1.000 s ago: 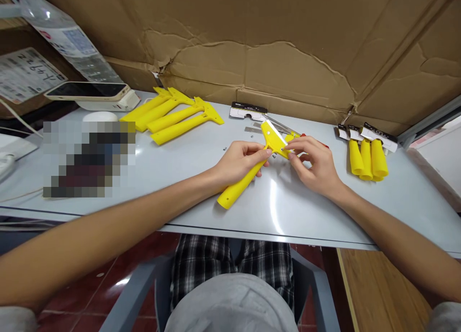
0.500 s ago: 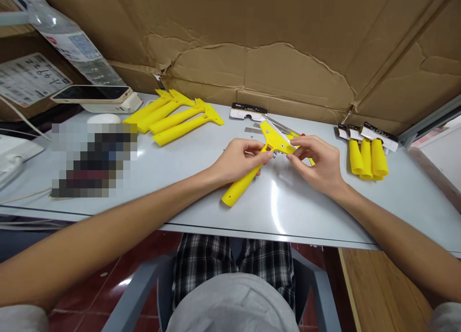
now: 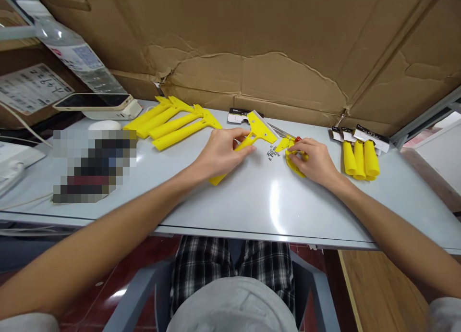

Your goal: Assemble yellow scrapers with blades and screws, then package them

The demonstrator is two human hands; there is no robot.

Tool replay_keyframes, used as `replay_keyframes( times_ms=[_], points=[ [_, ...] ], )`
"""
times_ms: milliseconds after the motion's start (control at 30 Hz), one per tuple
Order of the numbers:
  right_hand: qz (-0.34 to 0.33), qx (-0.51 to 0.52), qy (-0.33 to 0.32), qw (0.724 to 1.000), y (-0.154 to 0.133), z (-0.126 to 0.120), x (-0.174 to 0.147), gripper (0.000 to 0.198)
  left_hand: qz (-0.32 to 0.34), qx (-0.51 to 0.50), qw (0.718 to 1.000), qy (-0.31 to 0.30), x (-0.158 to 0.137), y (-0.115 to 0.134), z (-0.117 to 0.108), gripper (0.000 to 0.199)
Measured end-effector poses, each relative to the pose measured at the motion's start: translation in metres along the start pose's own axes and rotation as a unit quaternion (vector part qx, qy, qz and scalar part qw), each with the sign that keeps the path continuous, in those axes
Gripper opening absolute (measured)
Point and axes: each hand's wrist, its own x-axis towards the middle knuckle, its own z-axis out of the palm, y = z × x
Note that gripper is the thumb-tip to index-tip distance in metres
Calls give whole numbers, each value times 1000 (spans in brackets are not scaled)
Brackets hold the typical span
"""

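My left hand (image 3: 226,152) is closed round the handle of a yellow scraper (image 3: 261,128), whose wide head with a metal edge points up and away from me. Bent fingers bring my right hand (image 3: 312,158) down on a small pile of loose yellow plastic pieces (image 3: 294,166); what is between the fingertips, if anything, is hidden. Next to those fingers shows the red end of a thin metal tool (image 3: 297,139), its shaft running back behind the scraper head. Several small screws (image 3: 272,153) lie loose on the table between my hands.
Several yellow scraper handles (image 3: 180,130) lie at the back left. To the right are yellow handles (image 3: 358,160) with black-and-white cards. A cardboard wall (image 3: 288,82) closes the back. A phone (image 3: 93,101), a bottle (image 3: 77,53) and a blurred dark object stand left.
My right hand has let go of the scraper head and moved down to the yellow pieces. My left hand has drawn the scraper left, uncovering the screws.
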Motion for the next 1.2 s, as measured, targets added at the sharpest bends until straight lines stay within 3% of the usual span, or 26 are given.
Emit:
replay_keyframes(
  times_ms=[167,300,433,767,933,1033,1133,1200],
  points=[
    [-1,-55,-17,998,-9,6,-2,36,37,69,997,19,-3,-4,1,51],
    [-1,-87,-28,996,-20,14,-3,37,115,137,984,-1,-5,-9,4,50],
    [-2,-92,-29,995,-21,20,-1,36,190,123,974,-7,-6,-12,6,51],
    [-5,-102,-31,994,-20,21,0,39,201,67,977,-30,-12,-3,7,47],
    [-15,-108,-26,994,-21,22,1,41,231,41,972,0,-15,-1,7,43],
    [-9,-105,-30,994,-23,20,1,41,201,19,979,17,-15,2,7,45],
    [3,-101,-44,994,-25,17,0,39,104,-62,992,22,-15,7,6,45],
    [10,-99,-48,994,-26,16,0,37,23,-176,984,-2,-15,12,6,45]
  ],
)
